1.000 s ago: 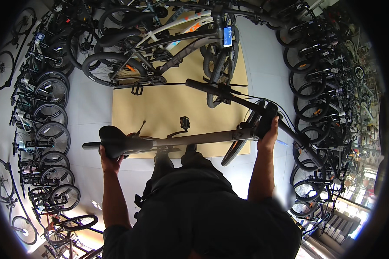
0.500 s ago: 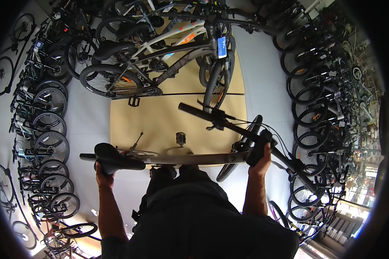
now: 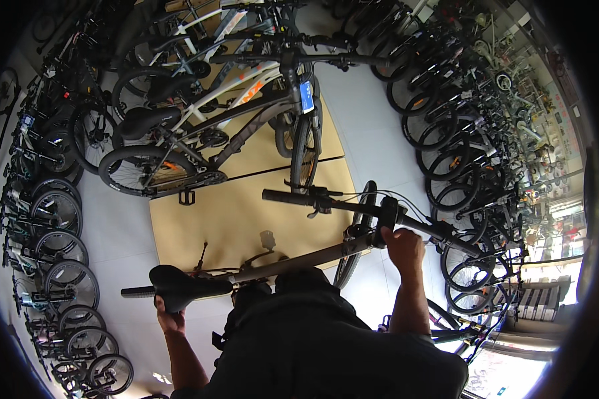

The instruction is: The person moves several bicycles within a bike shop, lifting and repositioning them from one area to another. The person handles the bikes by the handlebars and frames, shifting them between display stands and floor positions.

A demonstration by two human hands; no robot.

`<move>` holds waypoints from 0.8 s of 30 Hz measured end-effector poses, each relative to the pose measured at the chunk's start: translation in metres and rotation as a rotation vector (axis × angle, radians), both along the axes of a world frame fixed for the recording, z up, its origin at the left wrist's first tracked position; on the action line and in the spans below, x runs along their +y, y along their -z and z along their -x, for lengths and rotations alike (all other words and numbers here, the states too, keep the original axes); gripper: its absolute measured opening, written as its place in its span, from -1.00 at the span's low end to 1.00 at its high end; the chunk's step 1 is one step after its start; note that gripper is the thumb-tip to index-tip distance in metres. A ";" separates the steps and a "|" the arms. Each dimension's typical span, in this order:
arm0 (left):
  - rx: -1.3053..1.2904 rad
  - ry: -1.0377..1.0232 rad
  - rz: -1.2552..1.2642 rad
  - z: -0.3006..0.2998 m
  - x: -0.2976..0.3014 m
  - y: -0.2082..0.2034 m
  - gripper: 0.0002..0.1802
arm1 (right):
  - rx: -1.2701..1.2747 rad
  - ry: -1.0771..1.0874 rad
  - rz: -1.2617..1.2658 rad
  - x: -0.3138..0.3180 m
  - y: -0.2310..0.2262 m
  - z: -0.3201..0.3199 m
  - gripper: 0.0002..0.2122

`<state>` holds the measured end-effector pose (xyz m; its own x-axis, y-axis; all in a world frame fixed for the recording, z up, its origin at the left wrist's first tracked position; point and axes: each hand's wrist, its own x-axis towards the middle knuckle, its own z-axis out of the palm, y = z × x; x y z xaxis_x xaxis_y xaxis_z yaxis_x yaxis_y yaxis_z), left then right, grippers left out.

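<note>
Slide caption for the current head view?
Left hand at the saddle, right hand at the stem of a bicycle, near other bikes.

Two hands: one left hand, one right hand. One held bicycle, with one saddle, one handlebar and two partly visible wheels. One dark standing bicycle with one blue card. Two tan panels. Two side rows of bicycles, too crowded to count.
</note>
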<state>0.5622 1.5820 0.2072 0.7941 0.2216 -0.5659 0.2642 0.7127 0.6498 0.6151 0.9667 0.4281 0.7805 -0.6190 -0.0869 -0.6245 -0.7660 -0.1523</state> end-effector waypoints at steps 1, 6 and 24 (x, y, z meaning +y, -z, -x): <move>0.030 -0.012 -0.006 0.000 0.001 0.002 -0.20 | -0.102 -0.005 0.015 0.008 -0.019 -0.008 -0.52; 0.058 -0.008 -0.005 0.002 0.003 0.004 -0.21 | -0.211 -0.272 0.098 0.013 -0.059 -0.124 -0.55; 0.150 0.056 -1.413 -0.182 -0.030 -0.033 -0.50 | 0.163 -0.567 0.487 -0.120 -0.044 -0.409 -0.66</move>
